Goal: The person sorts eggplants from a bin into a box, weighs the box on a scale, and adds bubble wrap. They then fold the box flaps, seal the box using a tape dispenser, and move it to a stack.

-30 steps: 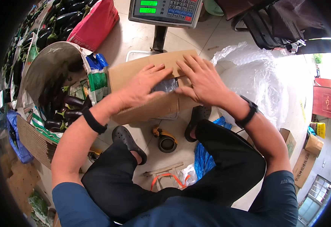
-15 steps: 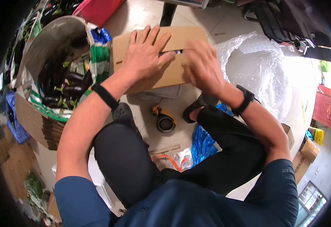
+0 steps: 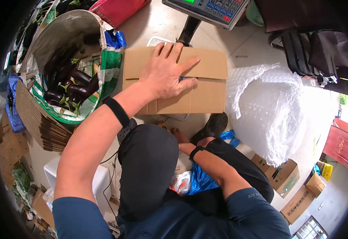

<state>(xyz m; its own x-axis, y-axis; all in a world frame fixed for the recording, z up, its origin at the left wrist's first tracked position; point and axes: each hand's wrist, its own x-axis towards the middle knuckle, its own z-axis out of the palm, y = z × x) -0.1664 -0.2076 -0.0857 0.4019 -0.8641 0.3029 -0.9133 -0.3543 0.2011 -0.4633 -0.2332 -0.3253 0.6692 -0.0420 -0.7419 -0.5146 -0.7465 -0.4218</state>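
The left hand [image 3: 164,73] lies palm down on top of a closed cardboard box [image 3: 210,95]. Its fingers are spread wide and flat across the seam where the two top flaps meet, pressing rather than gripping. A black band circles the wrist just behind it. The box sits on the floor directly under the palm, ahead of the person's knees, and its far edge is close to the post of a weighing scale [image 3: 208,8] beyond the fingertips.

The right hand [image 3: 179,136] reaches low between the legs, below the near edge of the box and beside a black shoe [image 3: 214,124]. A raised knee hides most of it, so I cannot tell whether it is open or closed around anything. A dark watch sits on that wrist.

To the left of the flat hand, an open woven sack [image 3: 111,65] leans against the box, and dark eggplants [image 3: 68,85] fill it. Farther left is a stack of flattened cardboard [image 3: 36,121]. To the right of the box is a big heap of clear bubble wrap [image 3: 269,107], with small cartons [image 3: 283,177] near its lower edge. A blue plastic bag [image 3: 200,181] lies on the floor under the right forearm.
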